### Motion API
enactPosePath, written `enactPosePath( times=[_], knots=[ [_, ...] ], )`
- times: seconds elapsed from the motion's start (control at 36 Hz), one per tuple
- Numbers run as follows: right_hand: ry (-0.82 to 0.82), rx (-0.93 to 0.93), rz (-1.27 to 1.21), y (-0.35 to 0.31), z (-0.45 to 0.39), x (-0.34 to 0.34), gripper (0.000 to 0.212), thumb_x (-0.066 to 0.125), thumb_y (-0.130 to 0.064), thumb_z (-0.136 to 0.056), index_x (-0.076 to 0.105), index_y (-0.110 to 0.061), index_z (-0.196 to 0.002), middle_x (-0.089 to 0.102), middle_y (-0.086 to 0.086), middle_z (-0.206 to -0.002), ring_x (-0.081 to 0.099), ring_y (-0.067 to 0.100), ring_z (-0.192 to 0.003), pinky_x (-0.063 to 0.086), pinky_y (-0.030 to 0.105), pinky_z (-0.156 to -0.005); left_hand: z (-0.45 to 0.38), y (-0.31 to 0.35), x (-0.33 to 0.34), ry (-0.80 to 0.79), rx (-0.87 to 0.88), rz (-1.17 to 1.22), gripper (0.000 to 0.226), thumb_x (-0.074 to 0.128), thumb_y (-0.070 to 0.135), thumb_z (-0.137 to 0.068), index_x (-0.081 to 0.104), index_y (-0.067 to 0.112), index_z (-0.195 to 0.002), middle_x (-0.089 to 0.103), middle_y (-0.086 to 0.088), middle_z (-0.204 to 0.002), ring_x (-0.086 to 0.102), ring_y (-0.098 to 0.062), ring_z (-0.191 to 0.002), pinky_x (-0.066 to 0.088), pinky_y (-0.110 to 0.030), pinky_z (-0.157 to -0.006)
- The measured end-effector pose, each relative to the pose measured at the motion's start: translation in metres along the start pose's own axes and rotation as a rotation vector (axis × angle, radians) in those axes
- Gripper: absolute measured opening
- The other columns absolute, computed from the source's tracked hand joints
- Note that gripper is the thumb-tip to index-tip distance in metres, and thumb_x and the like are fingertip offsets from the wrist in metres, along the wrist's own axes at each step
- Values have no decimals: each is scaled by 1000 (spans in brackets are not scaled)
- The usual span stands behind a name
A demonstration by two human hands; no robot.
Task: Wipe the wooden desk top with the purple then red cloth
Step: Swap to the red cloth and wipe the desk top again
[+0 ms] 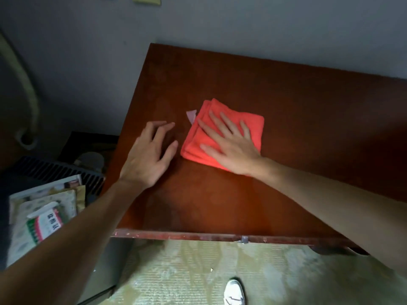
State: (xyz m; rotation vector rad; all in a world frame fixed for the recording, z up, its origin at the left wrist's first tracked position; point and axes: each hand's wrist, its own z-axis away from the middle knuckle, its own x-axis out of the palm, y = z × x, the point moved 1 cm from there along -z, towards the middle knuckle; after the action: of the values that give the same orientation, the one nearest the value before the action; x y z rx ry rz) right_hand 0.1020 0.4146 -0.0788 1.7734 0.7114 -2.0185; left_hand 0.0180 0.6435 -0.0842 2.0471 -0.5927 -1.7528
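**Head view: flat palm on the red cloth, other hand spread beside it**

Head-camera view looks straight down past two bare forearms. Nearest, on the pale patterned floor covering (198,274), stands a white shoe (234,292). Just beyond it runs the chipped front edge of the reddish-brown wooden desk (220,205), whose top fills the middle of the picture.

To the left of the desk, lower down, lies a stack of printed papers and packets (44,219) against a dark slatted crate (59,170).

Further in on the desk top, the left hand (149,157) hovers or rests with fingers spread and relaxed, holding nothing; I cannot tell whether the palm touches the wood. Just to its right, apart from it, the right hand (231,146) lies flat, fingers straight and splayed, pressing down on the folded, square red microfibre cloth (222,133). The cloth sits near the middle of the desk top, its layered folds showing along the left edge.

Touching the cloth's far-left corner, a small pale purple scrap (191,116) peeks out; what it is I cannot tell.

Beyond the desk's back edge rises a grey wall (242,29), with a pale curved pipe (26,89) at far left.
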Motion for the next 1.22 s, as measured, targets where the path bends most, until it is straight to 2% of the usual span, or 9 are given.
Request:
enactPosePath(
  times=[0.14, 0.33, 0.44, 0.56, 0.75, 0.92, 1.06, 1.14, 1.22],
  knots=[
    [31, -142, 7, -55, 88, 16, 71, 20, -69, -99, 8, -43, -164, 0, -6, -174, -5, 19, -160, 4, 60, -125, 11, 2, -10, 73, -13, 19, 48, 44, 44, -98, 58, 20, -137, 46, -8, -140, 50, -29, -125, 39, -43, -103],
    [25, -293, 44, -70, 127, 23, 71, 34, -70, -100, 15, -43, -163, 1, -5, -174, -1, 20, -160, 16, 62, -122, 34, -26, -25, -34, 42, -130, 50, 38, 50, -98, 61, 23, -134, 48, -9, -138, 54, -31, -123, 41, -47, -100],
    [-82, -492, 86, -42, 86, 5, 69, 38, -70, -100, 15, -49, -161, 0, -12, -173, -3, 13, -160, 12, 58, -124, 32, -38, -34, -117, 46, -193, 53, 34, 52, -99, 54, 29, -142, 46, -8, -142, 49, -30, -131, 37, -49, -106],
    [-87, -582, 121, -17, 31, -5, 67, 38, -69, -99, 17, -51, -160, 5, -13, -173, 3, 12, -160, 11, 53, -125, 33, -38, -30, -112, 66, -223, 52, 35, 49, -100, 53, 27, -144, 47, -11, -143, 46, -30, -136, 35, -48, -107],
    [-66, -492, 127, 26, -77, -20, 67, 29, -72, -99, 13, -51, -160, 3, -14, -173, 3, 12, -159, 10, 50, -125, 33, -38, -30, -133, 56, -232, 50, 34, 50, -102, 50, 32, -146, 43, -6, -149, 37, -24, -145, 27, -38, -112],
    [-31, -466, 125, 60, -164, -34, 68, 25, -72, -98, 16, -48, -161, 9, -12, -173, 12, 17, -158, 15, 42, -117, 30, -39, -31, -141, 31, -190, 49, 34, 51, -103, 50, 34, -146, 41, -3, -152, 32, -19, -148, 21, -35, -116],
    [-36, -411, 94, 79, -225, -41, 70, 13, -83, -93, 12, -56, -158, 9, -15, -172, 13, 17, -159, 17, 51, -119, 30, -37, -31, -134, 17, -148, 46, 38, 46, -104, 53, 33, -144, 43, -2, -150, 31, -16, -150, 16, -27, -117],
    [-24, -368, 74, 83, -251, -48, 77, 7, -88, -87, 13, -57, -157, 11, -16, -172, 14, 18, -158, 18, 50, -118, 29, -38, -31, -133, 4, -131, 45, 39, 45, -103, 54, 33, -144, 44, -1, -151, 30, -14, -150, 17, -27, -117],
    [-12, -320, 55, 86, -270, -52, 79, 11, -89, -86, 16, -55, -158, 12, -15, -172, 15, 19, -158, 18, 50, -118, 28, -39, -30, -122, 6, -128, 44, 39, 44, -103, 55, 33, -143, 44, 0, -151, 28, -11, -151, 12, -24, -120]
  ],
)
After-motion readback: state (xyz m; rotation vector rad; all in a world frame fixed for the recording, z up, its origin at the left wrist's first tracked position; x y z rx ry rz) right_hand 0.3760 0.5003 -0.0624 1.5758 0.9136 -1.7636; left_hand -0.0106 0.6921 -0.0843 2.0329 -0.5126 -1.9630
